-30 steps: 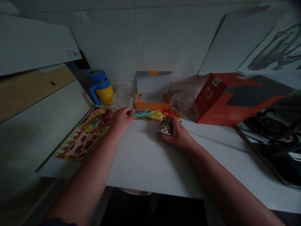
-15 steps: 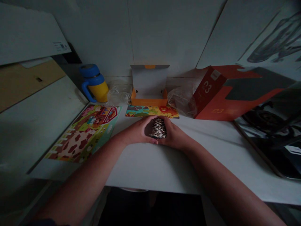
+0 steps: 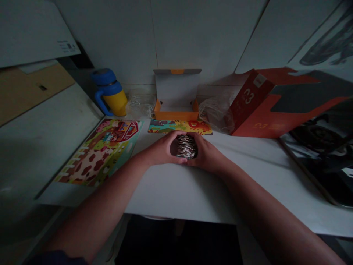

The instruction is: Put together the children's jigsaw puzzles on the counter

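Between my two hands is a stack of thin card-like pieces [image 3: 186,146], its pale and dark edges facing up in uneven rows. My left hand [image 3: 163,150] curves round its left side, with fingers and thumb bent. On the other side, my right hand [image 3: 207,154] wraps the stack, its fingers pressed against the edges. The thumbs meet at the near side. Just beyond my fingers lies a colourful animal-print strip [image 3: 179,127], in front of an open orange box [image 3: 176,115] with its lid raised. What is printed on the pieces cannot be made out.
A farm-picture sheet [image 3: 96,156] lies on the white table [image 3: 176,191] at left, with a blue and yellow mug [image 3: 113,95] behind it. Clear plastic wrapping [image 3: 140,105] flanks the orange box. A large red box [image 3: 264,106] and a dark stove-like object [image 3: 322,147] stand at right.
The view has shifted slightly. My hands stay around the stack, and more of its edges shows between them now.
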Demonstrator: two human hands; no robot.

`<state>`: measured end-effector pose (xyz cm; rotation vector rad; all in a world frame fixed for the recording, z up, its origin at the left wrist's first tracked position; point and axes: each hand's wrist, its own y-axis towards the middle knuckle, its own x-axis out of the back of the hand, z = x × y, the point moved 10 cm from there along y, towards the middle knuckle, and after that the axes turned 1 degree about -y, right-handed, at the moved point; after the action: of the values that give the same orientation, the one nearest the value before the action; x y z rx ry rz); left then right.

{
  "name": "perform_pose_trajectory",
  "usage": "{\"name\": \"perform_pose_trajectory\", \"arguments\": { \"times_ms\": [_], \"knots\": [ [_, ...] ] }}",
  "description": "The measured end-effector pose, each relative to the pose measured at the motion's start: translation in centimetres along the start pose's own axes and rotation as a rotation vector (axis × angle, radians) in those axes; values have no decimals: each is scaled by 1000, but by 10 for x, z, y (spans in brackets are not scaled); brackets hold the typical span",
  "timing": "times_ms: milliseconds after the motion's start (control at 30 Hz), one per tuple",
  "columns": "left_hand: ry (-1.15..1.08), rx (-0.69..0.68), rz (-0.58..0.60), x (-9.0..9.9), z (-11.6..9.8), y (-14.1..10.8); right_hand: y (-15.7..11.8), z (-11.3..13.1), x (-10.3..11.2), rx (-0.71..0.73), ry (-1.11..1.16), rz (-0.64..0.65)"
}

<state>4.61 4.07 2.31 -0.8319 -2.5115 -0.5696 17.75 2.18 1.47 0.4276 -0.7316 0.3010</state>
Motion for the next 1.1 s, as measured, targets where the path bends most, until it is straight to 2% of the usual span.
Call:
{"name": "perform_pose_trajectory", "arguments": {
  "times_ms": [233, 367, 467, 600, 700, 800, 933, 1100],
  "knots": [
    [-236, 44, 15, 0, 4, 1, 0, 4, 6, -74, 174, 20],
    [-360, 112, -14, 0, 10, 3, -1, -4, 3, -184, 332, 20],
    [-362, 111, -13, -1, 8, 4, -1, -11, 2, -259, 394, 16],
    [-365, 64, 2, -6, 6, 4, -1, -15, 5, -284, 551, -13],
    [-219, 60, -40, -6, 9, 3, 0, -15, 3, -288, 688, -13],
    [-102, -16, -100, -5, -1, 4, 0, -12, -6, -290, 799, 19],
    [-130, -123, -134, -3, -22, 4, -1, -2, -18, -287, 850, 108],
    [-308, -81, -118, -6, -26, 2, 0, 10, -20, -274, 797, 169]
  ]
}}
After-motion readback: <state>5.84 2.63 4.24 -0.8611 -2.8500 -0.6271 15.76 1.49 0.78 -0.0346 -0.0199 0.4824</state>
